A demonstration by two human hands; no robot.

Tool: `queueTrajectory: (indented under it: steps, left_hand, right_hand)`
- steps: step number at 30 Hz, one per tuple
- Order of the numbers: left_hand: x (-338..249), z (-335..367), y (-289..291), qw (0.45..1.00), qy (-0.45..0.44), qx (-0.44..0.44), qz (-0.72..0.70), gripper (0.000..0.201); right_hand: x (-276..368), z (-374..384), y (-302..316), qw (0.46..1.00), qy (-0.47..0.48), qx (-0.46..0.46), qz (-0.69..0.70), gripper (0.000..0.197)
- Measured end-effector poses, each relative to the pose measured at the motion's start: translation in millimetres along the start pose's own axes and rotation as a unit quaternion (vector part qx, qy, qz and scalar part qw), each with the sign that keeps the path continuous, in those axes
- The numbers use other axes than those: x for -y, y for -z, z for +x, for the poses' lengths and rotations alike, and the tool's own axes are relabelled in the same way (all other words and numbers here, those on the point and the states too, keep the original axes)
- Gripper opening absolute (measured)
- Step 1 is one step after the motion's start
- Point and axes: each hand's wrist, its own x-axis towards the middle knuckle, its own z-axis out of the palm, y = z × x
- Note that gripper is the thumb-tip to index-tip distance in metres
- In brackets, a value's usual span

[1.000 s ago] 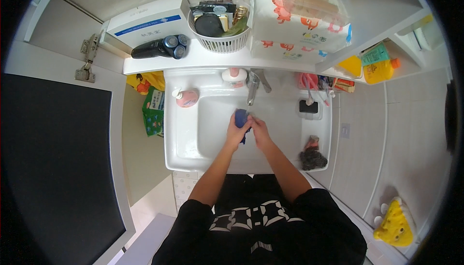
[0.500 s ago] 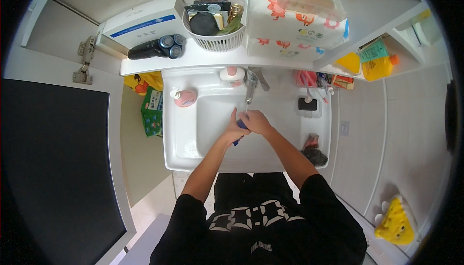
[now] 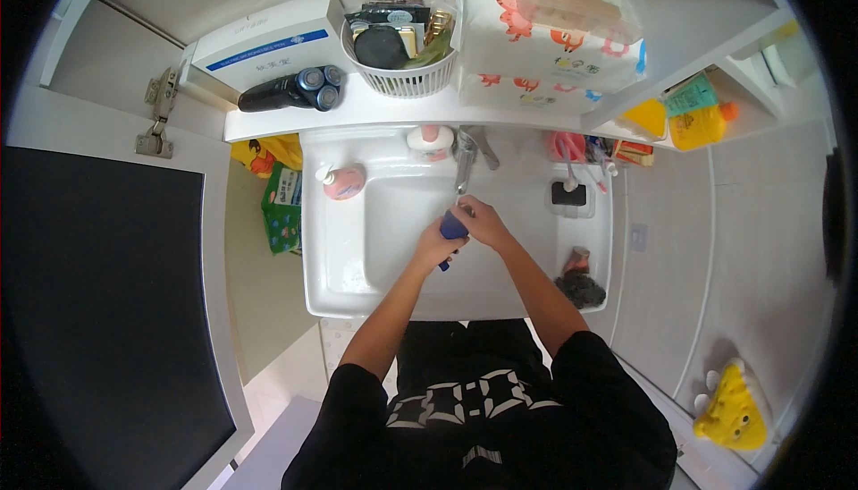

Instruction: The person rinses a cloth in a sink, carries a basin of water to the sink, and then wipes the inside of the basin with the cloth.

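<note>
Your right hand (image 3: 483,223) now grasps the blue object (image 3: 454,225) higher, exposing more of it, your left hand (image 3: 436,243) gripping below.

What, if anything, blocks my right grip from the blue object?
Nothing visible: your right grip appears to touch the blue object directly, while your left grip holds it in front of the faucet.

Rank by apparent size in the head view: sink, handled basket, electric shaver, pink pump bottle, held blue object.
1. Sink
2. Handled basket
3. Electric shaver
4. Pink pump bottle
Blue object: unranked; left hand and right hand partly cover it.
</note>
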Motion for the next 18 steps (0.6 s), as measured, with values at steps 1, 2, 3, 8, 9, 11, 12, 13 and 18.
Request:
queueTrajectory:
  steps: [1,2,3,8,9,11,12,13,18]
  left_hand:
    - [3.5,-0.1,-0.7,0.993,0.015,0.012,-0.114,0.055]
    - [6.5,1.2,-1.6,0.973,0.029,0.024,-0.227,0.046]
    - [8.8,4.0,-2.3,0.973,0.028,0.025,-0.227,0.046]
    - [13.7,17.1,7.8,0.862,0.068,0.068,-0.499,0.04]
    - [13.0,19.0,7.2,0.861,0.068,0.069,-0.499,0.04]
    - [2.0,18.8,2.0,0.794,0.061,0.104,-0.596,0.041]
    - [0.6,19.7,-0.4,0.794,0.061,0.104,-0.596,0.041]
    - [2.3,21.8,-2.7,0.767,0.037,0.115,-0.63,0.039]
    - [13.3,15.8,-11.9,0.742,0.011,0.129,-0.658,0.03]
  right_hand:
    - [-1.5,-3.0,2.9,0.997,0.03,-0.035,0.066,0.032]
    - [-4.1,-5.7,9.1,0.997,0.031,-0.037,0.065,0.032]
    - [-7.1,-8.7,16.5,0.992,0.054,-0.071,0.084,0.031]
    - [41.5,-10.4,51.3,0.945,0.024,-0.102,0.308,0.03]
    - [52.6,-8.5,56.7,0.942,0.02,-0.109,0.318,0.032]
    - [64.6,-4.0,66.8,0.937,0.014,-0.123,0.325,0.034]
    - [70.3,-0.7,68.5,0.934,-0.005,-0.137,0.33,0.037]
    - [74.3,1.8,68.1,0.93,-0.024,-0.148,0.334,0.04]
    - [78.2,5.8,68.4,0.927,-0.112,-0.144,0.329,0.045]
